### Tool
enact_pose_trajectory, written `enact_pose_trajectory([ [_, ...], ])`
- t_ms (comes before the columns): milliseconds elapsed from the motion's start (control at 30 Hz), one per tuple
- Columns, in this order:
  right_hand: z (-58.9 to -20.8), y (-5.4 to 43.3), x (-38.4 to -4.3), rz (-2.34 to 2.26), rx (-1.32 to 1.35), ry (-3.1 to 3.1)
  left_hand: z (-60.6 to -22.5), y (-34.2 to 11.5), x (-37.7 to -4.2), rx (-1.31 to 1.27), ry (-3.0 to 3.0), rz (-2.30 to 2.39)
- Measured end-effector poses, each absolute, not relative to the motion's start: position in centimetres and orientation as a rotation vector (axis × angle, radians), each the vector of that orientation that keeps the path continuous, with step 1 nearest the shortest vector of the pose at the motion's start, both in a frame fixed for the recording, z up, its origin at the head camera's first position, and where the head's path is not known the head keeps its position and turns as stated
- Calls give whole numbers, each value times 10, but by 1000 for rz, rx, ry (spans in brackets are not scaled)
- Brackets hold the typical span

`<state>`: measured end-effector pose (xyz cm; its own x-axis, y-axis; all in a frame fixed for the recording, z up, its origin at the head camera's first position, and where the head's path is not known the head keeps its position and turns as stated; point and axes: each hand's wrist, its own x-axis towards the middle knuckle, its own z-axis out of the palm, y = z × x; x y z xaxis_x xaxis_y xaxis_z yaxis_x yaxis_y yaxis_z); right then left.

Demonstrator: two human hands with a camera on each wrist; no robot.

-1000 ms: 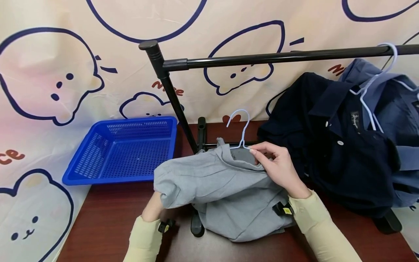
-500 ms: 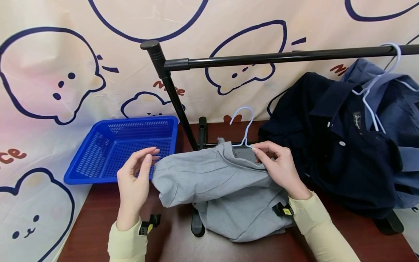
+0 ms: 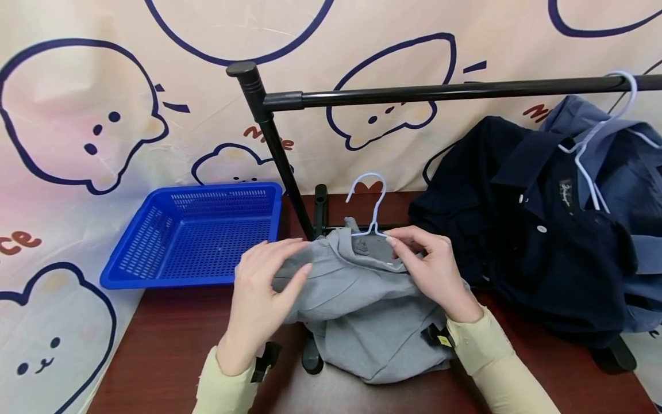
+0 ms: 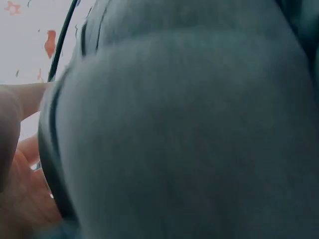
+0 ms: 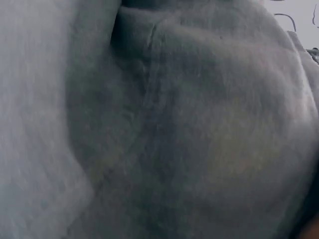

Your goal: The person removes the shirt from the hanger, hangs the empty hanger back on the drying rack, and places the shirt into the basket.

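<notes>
A grey shirt [image 3: 374, 328] hangs in folds over the dark table, its neckline turned up. From the neck opening rises the hook of a pale blue clothes hanger [image 3: 376, 213]. My right hand [image 3: 434, 270] pinches the hanger's arm at the right of the collar between thumb and fingers. My left hand [image 3: 261, 296] is at the shirt's left shoulder, fingers extended and thumb apart, overlapping the cloth in the head view. Grey cloth [image 4: 174, 129] fills most of the left wrist view, with fingers at its left edge. The right wrist view shows mostly blurred grey cloth [image 5: 189, 124].
Behind the shirt stands a black clothes rack with a horizontal rail [image 3: 439, 92]. A navy shirt [image 3: 496, 230] and a blue garment [image 3: 638, 172] hang on its right part. A blue perforated basket [image 3: 155, 276] sits at the back left of the reddish-brown table [image 3: 155, 356].
My left hand came out from under the shirt's left side, passed beside it, then moved right to the shoulder. My right hand keeps its pinch; the hanger hook shifted slightly left.
</notes>
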<state>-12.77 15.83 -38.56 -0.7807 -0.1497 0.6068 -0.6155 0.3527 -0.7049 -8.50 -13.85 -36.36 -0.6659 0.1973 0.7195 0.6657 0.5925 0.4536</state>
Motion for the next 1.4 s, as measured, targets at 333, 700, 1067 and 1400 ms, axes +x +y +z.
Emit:
enact_pose_trajectory([
  [333, -385, 142, -123, 1369, 758, -2159, -377, -114, -90, -610, -2251, -859],
  [700, -375, 154, -120, 1266, 772, -2307, -384, -123, -97, -462, -2233, -866],
  [1067, -377, 202, -123, 1238, 630, -2562, -387, -148, -105, -352, -2219, -939],
  [1400, -383, 207, -124, 1231, 708, -2452, -385, -152, -106, -342, -2234, -987],
])
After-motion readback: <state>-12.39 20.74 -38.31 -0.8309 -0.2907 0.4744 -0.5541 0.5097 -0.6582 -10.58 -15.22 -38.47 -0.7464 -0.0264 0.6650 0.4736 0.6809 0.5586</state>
